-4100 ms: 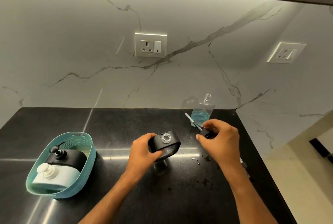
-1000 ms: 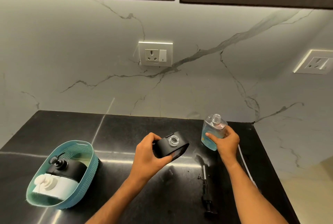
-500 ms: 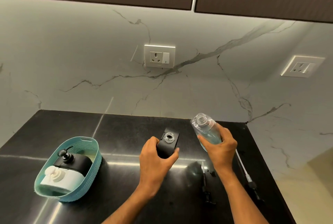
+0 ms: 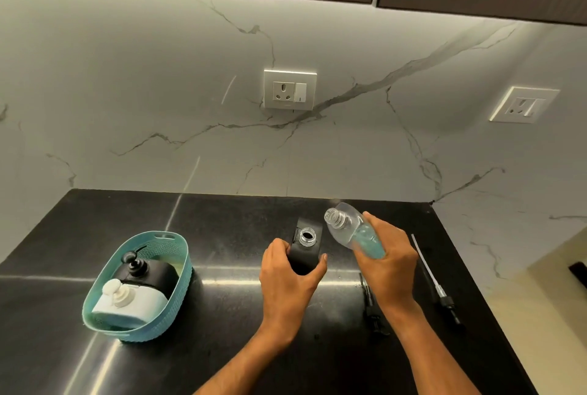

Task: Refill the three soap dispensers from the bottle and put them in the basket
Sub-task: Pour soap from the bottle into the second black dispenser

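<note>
At centre frame the left hand (image 4: pixel 287 270) grips the rigid, uncapped black dispenser (image 4: pixel 305 248) by its lower body, while the right hand (image 4: pixel 386 262) wraps the light, smooth, likely slippery clear bottle (image 4: pixel 351 231), tilted beside it.

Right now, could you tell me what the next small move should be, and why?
Probably tip the bottle further in the right hand until its mouth is over the black dispenser: its neck is open, the left hand steadies it, and no liquid flows yet.
</note>
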A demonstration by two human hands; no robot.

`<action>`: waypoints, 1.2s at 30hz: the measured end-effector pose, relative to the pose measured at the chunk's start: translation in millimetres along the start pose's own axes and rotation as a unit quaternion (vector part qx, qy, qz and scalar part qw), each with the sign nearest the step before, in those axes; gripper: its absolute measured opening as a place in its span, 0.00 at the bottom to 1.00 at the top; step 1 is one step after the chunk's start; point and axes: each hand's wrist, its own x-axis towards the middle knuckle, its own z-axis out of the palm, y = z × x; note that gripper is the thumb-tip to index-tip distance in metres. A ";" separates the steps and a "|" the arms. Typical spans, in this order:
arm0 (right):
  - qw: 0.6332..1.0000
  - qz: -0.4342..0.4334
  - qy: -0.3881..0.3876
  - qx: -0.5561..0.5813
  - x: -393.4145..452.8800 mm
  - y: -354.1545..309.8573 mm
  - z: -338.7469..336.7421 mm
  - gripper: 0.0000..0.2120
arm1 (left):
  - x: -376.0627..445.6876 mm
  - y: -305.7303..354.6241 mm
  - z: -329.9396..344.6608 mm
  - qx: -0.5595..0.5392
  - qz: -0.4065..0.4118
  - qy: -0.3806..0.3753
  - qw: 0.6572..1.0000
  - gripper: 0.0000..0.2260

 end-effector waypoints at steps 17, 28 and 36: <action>0.990 -0.099 -0.034 -0.096 1.0 -7.2 -9.3 0.33 | -4.6 13.7 -5.7 -0.004 0.010 0.006 1.000 0.24; 0.986 -0.110 -0.037 -0.117 5.9 -10.9 -10.5 0.33 | -4.1 10.2 -5.7 -0.009 0.000 -0.006 1.000 0.21; 0.985 -0.114 -0.043 -0.123 10.1 -14.2 -12.2 0.33 | -3.1 10.2 -5.9 -0.011 0.002 0.000 1.000 0.21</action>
